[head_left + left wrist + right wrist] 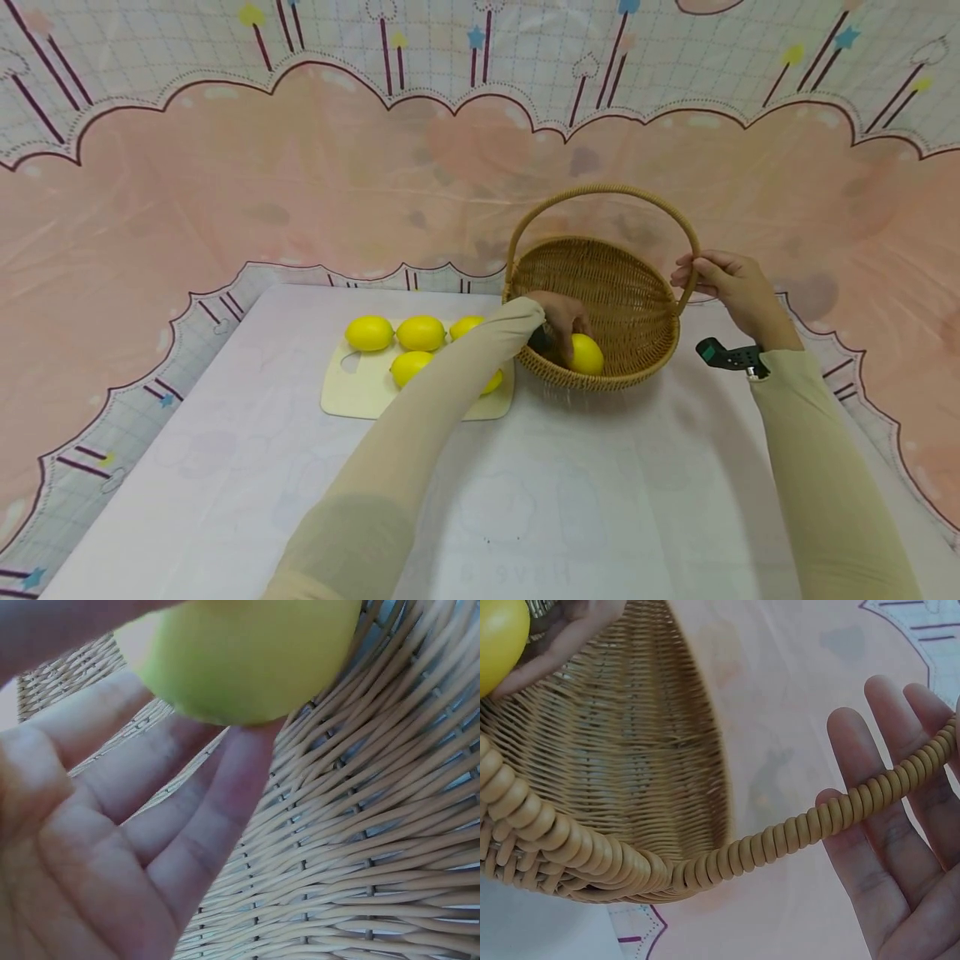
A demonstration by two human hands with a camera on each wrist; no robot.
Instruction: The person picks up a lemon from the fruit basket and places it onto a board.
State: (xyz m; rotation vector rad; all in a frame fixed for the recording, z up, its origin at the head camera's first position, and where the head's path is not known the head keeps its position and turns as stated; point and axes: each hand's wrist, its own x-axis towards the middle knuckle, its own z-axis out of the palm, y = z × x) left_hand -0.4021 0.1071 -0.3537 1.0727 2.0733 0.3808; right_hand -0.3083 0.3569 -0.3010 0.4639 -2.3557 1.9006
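A brown wicker basket (592, 292) stands on the table, its mouth tipped toward me. Inside its near rim my left hand (564, 321) holds a yellow lemon (587, 356). The left wrist view shows the lemon (247, 660) between the thumb and fingertips, with the woven wall (360, 855) close behind. On the right, my right hand (731, 287) grips the lower part of the basket's arched handle (688, 233). Its fingers (877, 787) lie behind the coiled handle (780, 844) in the right wrist view.
Several more lemons (420, 332) lie on a cream cutting board (348, 404) left of the basket, partly hidden by my left sleeve (420, 450). The board rests on a white-covered table (600, 492). A pink patterned cloth (337, 183) hangs behind.
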